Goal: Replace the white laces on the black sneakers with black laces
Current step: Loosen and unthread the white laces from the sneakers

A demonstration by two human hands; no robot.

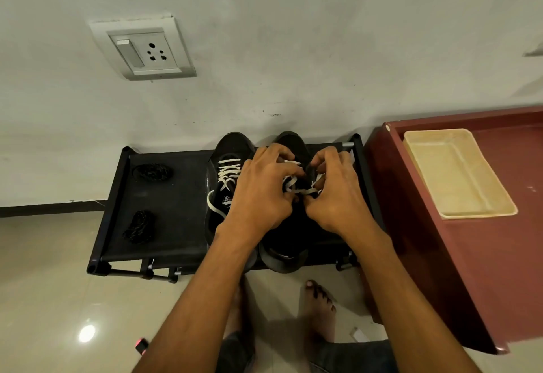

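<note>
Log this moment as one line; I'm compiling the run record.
stage: unlacing right sneaker | left hand, right hand: both pulling its white lace | left sneaker: still white-laced | black laces: untouched

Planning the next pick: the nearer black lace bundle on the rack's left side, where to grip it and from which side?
Grip the nearer black lace bundle across its narrow middle, from above. It lies flat on the rack as a coiled oval, long axis running near to far, so fingers probably close best from left and right. Nothing crowds it: the farther bundle and left sneaker sit apart.
</note>
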